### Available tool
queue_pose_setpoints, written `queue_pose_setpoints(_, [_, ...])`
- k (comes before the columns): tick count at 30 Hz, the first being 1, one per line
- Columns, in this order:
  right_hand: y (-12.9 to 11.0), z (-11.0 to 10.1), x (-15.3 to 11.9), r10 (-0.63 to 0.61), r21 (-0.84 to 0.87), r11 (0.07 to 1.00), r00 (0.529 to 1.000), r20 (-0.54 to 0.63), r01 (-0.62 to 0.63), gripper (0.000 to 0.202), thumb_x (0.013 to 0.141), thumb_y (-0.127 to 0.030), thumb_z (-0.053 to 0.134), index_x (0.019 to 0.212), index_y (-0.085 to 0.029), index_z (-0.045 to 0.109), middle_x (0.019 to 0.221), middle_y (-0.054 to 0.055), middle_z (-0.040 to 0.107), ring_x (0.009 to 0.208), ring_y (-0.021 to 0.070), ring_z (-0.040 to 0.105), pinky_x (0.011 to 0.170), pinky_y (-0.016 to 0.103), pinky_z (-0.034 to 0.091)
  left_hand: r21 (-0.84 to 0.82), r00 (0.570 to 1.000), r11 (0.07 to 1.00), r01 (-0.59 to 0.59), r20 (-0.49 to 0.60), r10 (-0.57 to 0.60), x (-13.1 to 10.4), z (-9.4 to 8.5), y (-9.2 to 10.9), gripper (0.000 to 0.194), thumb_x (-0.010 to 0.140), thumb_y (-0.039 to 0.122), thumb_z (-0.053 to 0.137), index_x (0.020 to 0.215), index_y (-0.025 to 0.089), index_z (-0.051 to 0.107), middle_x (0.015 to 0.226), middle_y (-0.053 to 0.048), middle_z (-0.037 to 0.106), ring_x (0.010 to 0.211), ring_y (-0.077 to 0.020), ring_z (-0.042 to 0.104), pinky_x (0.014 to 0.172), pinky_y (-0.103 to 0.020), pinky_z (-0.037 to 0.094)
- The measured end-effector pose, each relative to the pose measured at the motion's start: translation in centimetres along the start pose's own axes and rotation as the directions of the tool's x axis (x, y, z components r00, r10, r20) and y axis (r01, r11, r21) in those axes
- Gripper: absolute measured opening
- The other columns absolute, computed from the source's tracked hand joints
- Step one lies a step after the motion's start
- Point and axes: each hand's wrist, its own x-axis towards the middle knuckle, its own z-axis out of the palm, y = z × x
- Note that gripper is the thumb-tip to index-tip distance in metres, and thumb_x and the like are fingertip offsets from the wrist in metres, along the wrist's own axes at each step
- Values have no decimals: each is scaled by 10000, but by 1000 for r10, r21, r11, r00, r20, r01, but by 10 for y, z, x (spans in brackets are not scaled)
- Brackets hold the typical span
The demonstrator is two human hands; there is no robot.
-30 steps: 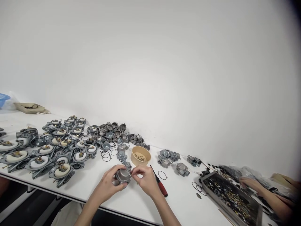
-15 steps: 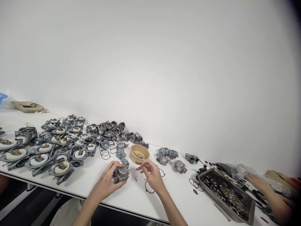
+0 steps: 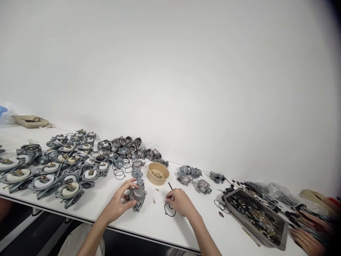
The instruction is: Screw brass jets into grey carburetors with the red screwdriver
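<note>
My left hand (image 3: 118, 202) grips a grey metal carburetor (image 3: 138, 195) that rests on the white table (image 3: 149, 222) near its front edge. My right hand (image 3: 181, 202) lies to the right of it, fingers curled over the handle of a screwdriver. Only the screwdriver's thin black shaft (image 3: 169, 185) sticks out beyond the fingers. A black O-ring (image 3: 169, 210) lies under the right hand's fingertips. Between my hands sit a couple of small brass screws (image 3: 153, 201).
A tan bowl (image 3: 158, 173) of small parts stands behind my hands. Several carburetor bodies with white floats (image 3: 66, 167) fill the left. A pile of castings (image 3: 130, 146) sits near the wall. A metal tray (image 3: 282, 235) of small hardware is right, with another person's hands (image 3: 306, 240) beside it.
My right hand left the carburetor, moved right and came down onto the screwdriver. My left hand tipped the carburetor down onto the table. The other person's hands drew back to the right.
</note>
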Motion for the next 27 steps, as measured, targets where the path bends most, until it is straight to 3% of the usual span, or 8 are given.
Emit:
queue_pose_setpoints(4, [-2,7,13,-23,-30,999,993,-118,20,294,865,-193,511,771,-224,788,783,62,762,707,194,658,645,262,420,2,999,999,37,12,-37,0,1,-1,342,814,393,712,1116,256,629,1405,-91,533,1151,-285,565,781,-298,507])
queue_pose_setpoints(8, [-9,21,32,-91,-15,996,991,-94,90,213,846,-263,615,954,-239,797,946,68,787,824,228,686,701,273,459,29,999,999,39,5,-39,1,2,1,349,789,403,751,1092,271,637,1383,-74,533,1162,-290,541,729,-265,482])
queue_pose_setpoints(13, [-8,41,46,-112,-47,993,992,-61,109,228,818,-106,593,805,-231,782,875,47,788,824,218,701,719,266,463,38,999,998,40,2,-40,1,3,1,382,745,394,799,1069,271,638,1452,-72,473,1097,-268,554,696,-249,460])
queue_pose_setpoints(18, [-6,39,50,-127,13,991,985,-118,129,243,792,-61,585,837,-215,768,841,51,776,781,218,705,701,276,490,36,1000,999,6,5,-6,0,6,1,399,733,311,797,1084,265,614,1250,-51,593,1010,-230,558,748,-256,448])
queue_pose_setpoints(21, [-25,23,45,-175,134,969,957,-232,209,192,797,-95,603,819,-211,754,835,51,760,749,210,696,693,286,521,55,1000,998,-13,-11,13,0,9,-2,417,704,286,813,1072,272,617,1235,-40,575,1017,-232,561,759,-258,448])
queue_pose_setpoints(24, [-60,3,28,-249,246,908,909,-334,339,127,847,-176,638,804,-226,746,816,40,757,709,196,685,659,287,532,71,999,997,-23,-23,25,0,11,-5,430,693,274,811,1082,279,628,1269,-43,544,977,-225,579,734,-259,453])
queue_pose_setpoints(27, [-95,-9,9,-428,287,817,859,-282,501,166,895,-171,620,837,-247,756,869,34,779,791,199,719,742,301,561,76,997,996,-56,-47,59,-1,12,-5,426,698,270,807,1090,277,640,1251,-45,540,994,-227,581,756,-262,465])
